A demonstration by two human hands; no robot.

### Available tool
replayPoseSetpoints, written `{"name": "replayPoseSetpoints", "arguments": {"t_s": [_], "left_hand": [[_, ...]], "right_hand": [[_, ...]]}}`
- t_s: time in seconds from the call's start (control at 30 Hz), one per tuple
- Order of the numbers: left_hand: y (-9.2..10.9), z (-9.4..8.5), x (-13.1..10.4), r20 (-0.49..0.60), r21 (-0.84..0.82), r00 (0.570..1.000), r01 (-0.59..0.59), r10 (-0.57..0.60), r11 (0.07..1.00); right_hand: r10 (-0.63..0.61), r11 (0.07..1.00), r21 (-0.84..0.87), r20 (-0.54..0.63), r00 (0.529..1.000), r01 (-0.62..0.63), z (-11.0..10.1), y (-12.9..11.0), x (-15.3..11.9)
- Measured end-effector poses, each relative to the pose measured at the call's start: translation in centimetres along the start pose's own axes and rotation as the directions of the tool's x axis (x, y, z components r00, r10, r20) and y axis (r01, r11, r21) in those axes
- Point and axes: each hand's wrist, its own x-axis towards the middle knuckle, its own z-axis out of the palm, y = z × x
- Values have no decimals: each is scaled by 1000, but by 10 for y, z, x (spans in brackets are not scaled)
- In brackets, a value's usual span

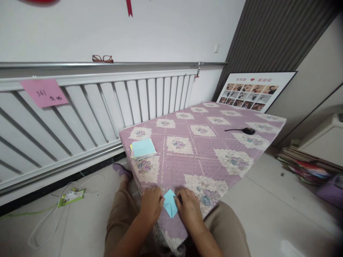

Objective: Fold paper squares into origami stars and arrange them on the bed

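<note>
A small light-blue sheet of paper [170, 204], folded into a diamond shape with crease lines, lies at the near corner of the table. My left hand [152, 203] is closed at its left edge, thumb and curled fingers pinching the paper. On the opposite side my right hand [187, 204] grips the right edge, fingers bent and thumb on the paper. Farther up the table, to the left, rests a stack of coloured paper [144, 147] with a light-blue sheet on top and yellow showing beneath.
A purple floral cloth covers the table [198, 153]. A black spoon-like object [248, 131] lies toward its right side. Along the wall runs a white radiator [128, 100] with a pink note [44, 93]; glasses [103, 59] sit on the pipe. A power strip [71, 197] is on the floor.
</note>
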Motion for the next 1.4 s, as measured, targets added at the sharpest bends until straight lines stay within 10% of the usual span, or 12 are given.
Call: {"name": "replayPoseSetpoints", "arguments": {"t_s": [0.53, 1.4], "left_hand": [[-23, 3, -2, 60, -228, 920, -365, 388, 902], [-6, 9, 13, -35, -123, 993, -116, 112, 986]], "right_hand": [[-61, 997, 58, 62, 996, 57, -5, 3, -5], [-23, 995, 100, 95, 995, 14, -8, 0, -5]]}}
